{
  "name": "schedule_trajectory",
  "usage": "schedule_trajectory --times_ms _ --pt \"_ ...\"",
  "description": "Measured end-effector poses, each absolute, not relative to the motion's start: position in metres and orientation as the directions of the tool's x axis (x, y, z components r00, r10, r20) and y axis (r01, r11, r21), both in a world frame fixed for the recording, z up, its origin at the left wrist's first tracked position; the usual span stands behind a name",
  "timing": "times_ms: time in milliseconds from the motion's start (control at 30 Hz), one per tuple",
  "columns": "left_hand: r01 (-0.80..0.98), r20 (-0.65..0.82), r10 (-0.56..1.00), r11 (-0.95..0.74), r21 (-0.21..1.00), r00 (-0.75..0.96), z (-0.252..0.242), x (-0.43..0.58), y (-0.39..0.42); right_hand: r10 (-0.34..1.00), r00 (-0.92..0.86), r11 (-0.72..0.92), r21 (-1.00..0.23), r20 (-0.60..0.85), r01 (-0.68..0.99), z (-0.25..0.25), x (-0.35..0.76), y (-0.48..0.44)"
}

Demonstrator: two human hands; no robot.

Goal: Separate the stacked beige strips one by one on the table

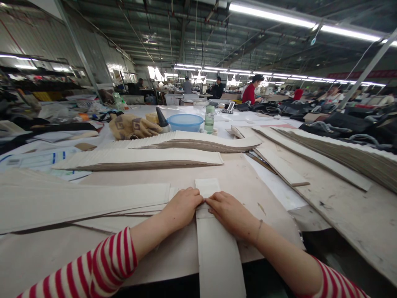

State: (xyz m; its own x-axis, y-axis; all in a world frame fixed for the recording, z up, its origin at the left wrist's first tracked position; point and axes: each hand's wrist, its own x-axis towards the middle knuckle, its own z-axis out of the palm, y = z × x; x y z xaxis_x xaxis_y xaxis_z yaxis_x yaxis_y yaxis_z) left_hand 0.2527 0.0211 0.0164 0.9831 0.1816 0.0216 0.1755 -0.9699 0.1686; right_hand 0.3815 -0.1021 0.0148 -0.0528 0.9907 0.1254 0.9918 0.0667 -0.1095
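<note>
Off-white, long flat strip [217, 248] overhangs the near edge of the pale beige counter [167, 260]. Left hand [183, 206] and right hand [231, 212] meet on it, fingers bent; grip cannot be determined.

And it's stripes, bold ones, on both arms! The left sleeve [93, 265] shows bands of strong red alternating with creamy white, ringing the arm, soft cloth bunching into creases, and there's the edge, stopping on the forearm, well short of the wrist. Across to the right sleeve [333, 281], a matching red-and-white pattern, cut off by the corner of the view! Below the hems, bare forearms, leading down to an ungloved left hand [185, 203] and a right hand [228, 211] to match. And look here, a thin wristband [259, 231] circling the right wrist, its material too fine to tell!
</note>
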Motion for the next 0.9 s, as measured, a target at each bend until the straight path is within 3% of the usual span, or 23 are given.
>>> schedule_trajectory --times_ms 133,367,900 --pt "0.175 0.071 0.188 -0.971 0.161 0.98 0.011 0.241 0.02 0.99 -0.066 0.07 -0.031 0.127 0.997 0.008 0.377 -0.103" --pt "0.2 0.068 0.235 -0.922 0.332 0.97 0.006 0.224 0.027 0.993 -0.055 0.05 0.049 0.108 0.998 0.011 0.371 -0.106" --pt "0.164 0.139 0.214 -0.939 0.301 0.967 0.004 0.206 0.004 0.992 -0.005 -0.002 0.059 0.123 0.998 0.012 0.367 -0.109"
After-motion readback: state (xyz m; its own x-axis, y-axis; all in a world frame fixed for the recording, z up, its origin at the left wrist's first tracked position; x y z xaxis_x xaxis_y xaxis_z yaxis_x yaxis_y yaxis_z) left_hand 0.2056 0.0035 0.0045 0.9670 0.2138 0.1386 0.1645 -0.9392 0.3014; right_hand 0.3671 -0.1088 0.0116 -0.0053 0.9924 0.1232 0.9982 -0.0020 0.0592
